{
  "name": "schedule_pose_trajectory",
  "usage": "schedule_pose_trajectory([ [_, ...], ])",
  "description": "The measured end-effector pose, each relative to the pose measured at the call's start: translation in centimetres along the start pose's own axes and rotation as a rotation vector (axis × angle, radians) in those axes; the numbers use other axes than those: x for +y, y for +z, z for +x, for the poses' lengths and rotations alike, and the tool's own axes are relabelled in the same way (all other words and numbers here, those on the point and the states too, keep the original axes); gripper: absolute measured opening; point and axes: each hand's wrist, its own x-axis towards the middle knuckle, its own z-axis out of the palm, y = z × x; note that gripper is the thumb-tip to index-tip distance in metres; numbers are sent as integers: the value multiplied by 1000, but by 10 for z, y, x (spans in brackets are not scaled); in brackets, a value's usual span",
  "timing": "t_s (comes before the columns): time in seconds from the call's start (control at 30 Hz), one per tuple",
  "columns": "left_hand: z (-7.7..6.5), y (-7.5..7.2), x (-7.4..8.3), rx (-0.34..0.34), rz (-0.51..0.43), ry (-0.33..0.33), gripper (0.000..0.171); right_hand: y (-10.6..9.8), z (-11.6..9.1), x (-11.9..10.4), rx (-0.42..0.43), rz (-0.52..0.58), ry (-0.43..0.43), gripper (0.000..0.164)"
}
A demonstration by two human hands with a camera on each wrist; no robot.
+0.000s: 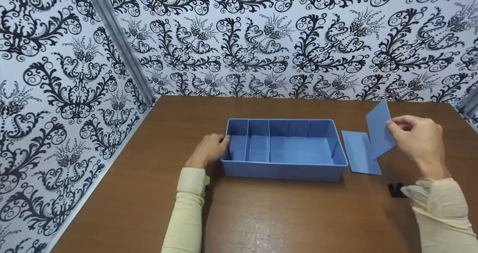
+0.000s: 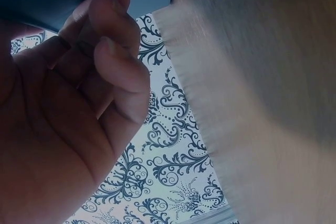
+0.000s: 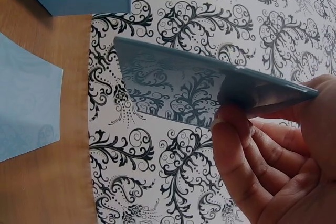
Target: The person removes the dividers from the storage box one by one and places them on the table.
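Observation:
A blue plastic box [image 1: 283,170] stands on the table, with two dividers [image 1: 269,141] across its left part and a wide compartment at the right. My left hand [image 1: 211,148] grips the box's left wall at the rim; in the left wrist view its fingers [image 2: 123,69] are curled near the dark wall. My right hand [image 1: 420,141] holds a blue divider panel [image 1: 380,129] up by its edge, pinched between thumb and fingers. In the right wrist view the panel [image 3: 168,80] is glossy and tilted. A second blue panel [image 1: 358,152] lies flat beside the box's right end.
A small black object [image 1: 396,190] lies on the brown table [image 1: 261,215] near my right sleeve. Patterned black-and-white walls [image 1: 261,40] rise behind the table and on the left.

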Motion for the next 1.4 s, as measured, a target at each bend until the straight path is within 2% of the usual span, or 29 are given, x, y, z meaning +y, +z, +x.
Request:
schedule_pose_trajectory([
  [0.17,0,-1,-1,1,2,8,37,-3,1,3,-29,-18,27,30],
  [0.43,2,-2,-4,-9,21,16,36,-5,4,13,-11,-37,13,30],
  [0.67,1,-1,-4,-27,-5,-4,37,-7,4,23,-11,-22,32,30],
  [1.1,2,-1,-3,-9,11,11,38,-13,9,39,-68,-92,120,35],
  [1.4,1,-1,-1,-15,15,8,38,-12,6,47,-86,-98,133,34],
])
